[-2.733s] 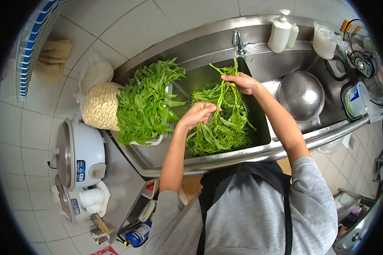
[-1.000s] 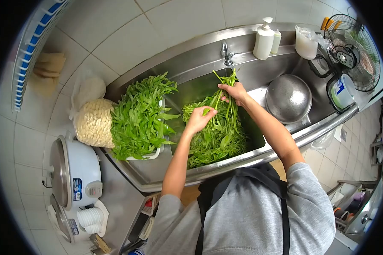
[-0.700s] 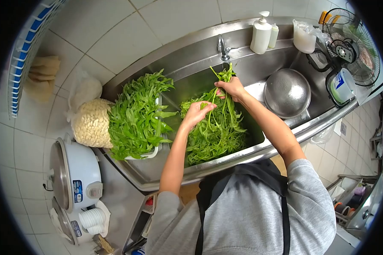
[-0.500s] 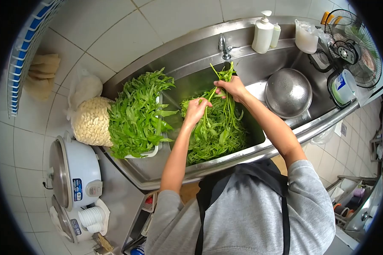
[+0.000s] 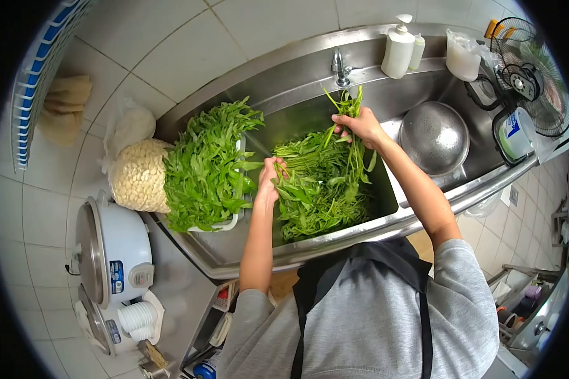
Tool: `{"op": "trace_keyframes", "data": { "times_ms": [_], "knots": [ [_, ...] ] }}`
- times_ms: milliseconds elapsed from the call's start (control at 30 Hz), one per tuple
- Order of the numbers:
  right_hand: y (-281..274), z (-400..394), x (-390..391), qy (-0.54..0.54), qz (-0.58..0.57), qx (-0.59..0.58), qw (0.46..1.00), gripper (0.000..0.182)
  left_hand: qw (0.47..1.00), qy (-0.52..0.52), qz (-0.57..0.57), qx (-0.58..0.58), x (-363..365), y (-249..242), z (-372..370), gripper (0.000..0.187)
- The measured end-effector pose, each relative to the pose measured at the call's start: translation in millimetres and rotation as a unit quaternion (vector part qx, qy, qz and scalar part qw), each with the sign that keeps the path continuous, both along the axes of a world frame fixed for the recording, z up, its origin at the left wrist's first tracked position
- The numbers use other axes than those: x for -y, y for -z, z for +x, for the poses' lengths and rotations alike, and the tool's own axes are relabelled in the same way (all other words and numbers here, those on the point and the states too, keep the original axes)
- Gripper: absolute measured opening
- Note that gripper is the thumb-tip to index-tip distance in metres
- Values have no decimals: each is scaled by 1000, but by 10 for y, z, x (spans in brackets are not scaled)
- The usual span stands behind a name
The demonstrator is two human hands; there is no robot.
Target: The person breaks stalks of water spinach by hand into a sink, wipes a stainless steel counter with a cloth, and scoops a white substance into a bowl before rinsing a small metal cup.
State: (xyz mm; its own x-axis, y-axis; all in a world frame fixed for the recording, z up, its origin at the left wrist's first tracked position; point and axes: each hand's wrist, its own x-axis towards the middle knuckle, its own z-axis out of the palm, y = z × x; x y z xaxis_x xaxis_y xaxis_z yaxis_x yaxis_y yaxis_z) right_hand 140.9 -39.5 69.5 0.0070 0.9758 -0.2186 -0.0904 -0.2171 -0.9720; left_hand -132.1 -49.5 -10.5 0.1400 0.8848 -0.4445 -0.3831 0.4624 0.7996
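Observation:
My right hand is closed around a bunch of long green stems, whose cut ends point up near the faucet. Over the left side of the sink basin, my left hand is closed on some leafy greens; its fingertips are partly hidden. Below and between both hands, a heap of leafy green vegetables fills much of the basin. To the left of my left hand, more long-leaved greens are piled high in a white container.
A faucet rises behind the basin. A metal colander lies in the right basin. Pump bottle, small fan and plastic tub stand along the right. At left are a bag of pale pieces and a rice cooker.
My left hand has moved left and slightly down, away from my right hand, with greens in its grip. My right hand still holds the stems and has shifted slightly right.

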Motion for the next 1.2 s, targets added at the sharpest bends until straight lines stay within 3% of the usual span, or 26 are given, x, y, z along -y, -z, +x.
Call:
{"op": "trace_keyframes", "data": {
  "times_ms": [100, 167, 233, 267, 300, 367, 500, 567, 633, 667, 733, 767, 833, 900, 967, 1033, 1100, 1167, 1200],
  "knots": [
    [-16, -37, 12, -52, -33, 8, 998, 17, 998, 3, 50, 35, 37, -108, 39, 28],
    [-23, -103, 60, -92, -64, 8, 994, 16, 998, 6, 55, -22, 104, -436, 125, 32],
    [-21, -196, 76, -133, -56, -5, 990, 17, 967, 154, 119, -163, 97, -579, 157, 31],
    [-23, -247, 73, -146, -61, -11, 987, 18, 952, 205, 152, -169, 49, -474, 145, 37],
    [-18, -291, 66, -161, -66, -17, 985, 19, 952, 204, 152, -169, 84, -508, 213, 37],
    [-21, -332, 41, -184, -60, -9, 981, 21, 855, 222, 296, -364, 177, -606, 395, 43],
    [-7, -255, 12, -217, -63, 4, 974, 28, 849, 177, 246, -434, 196, -686, 265, 43],
    [90, -135, -34, -169, -111, -59, 978, 28, 846, 158, 263, -436, 210, -503, 42, 45],
    [223, -8, -108, -145, -155, -112, 971, 28, 765, 182, 227, -575, 306, -413, -121, 46],
    [235, 27, -111, -135, -159, -141, 968, 28, 765, 183, 226, -574, 377, -347, -139, 46],
    [325, 93, -175, -154, -162, -200, 954, 26, 642, 180, 175, -724, 534, -295, -130, 42],
    [380, 88, -204, -126, -182, -228, 948, 25, 642, 180, 171, -725, 553, -267, -93, 42],
    [377, 50, -231, -128, -201, -246, 940, 23, 721, 105, 202, -655, 560, -405, 154, 33],
    [392, -49, -241, -127, -202, -256, 937, 22, 787, 158, 270, -532, 559, -545, 401, 28],
    [389, -132, -265, -126, -200, -263, 935, 21, 802, 230, 240, -497, 582, -771, 641, 25],
    [301, -229, -241, -138, -217, -283, 924, 19, 800, 247, 254, -483, 480, -634, 669, 25],
    [165, -243, -171, -117, -188, -221, 950, 29, 810, 273, 277, -439, 392, -552, 628, 23],
    [104, -190, -143, -188, -181, -76, 962, 36, 837, 264, 322, -354, 330, -500, 530, 20],
    [151, -121, -176, -258, -165, -11, 952, 48, 853, 281, 265, -350, 331, -628, 501, 20]
  ]
}}
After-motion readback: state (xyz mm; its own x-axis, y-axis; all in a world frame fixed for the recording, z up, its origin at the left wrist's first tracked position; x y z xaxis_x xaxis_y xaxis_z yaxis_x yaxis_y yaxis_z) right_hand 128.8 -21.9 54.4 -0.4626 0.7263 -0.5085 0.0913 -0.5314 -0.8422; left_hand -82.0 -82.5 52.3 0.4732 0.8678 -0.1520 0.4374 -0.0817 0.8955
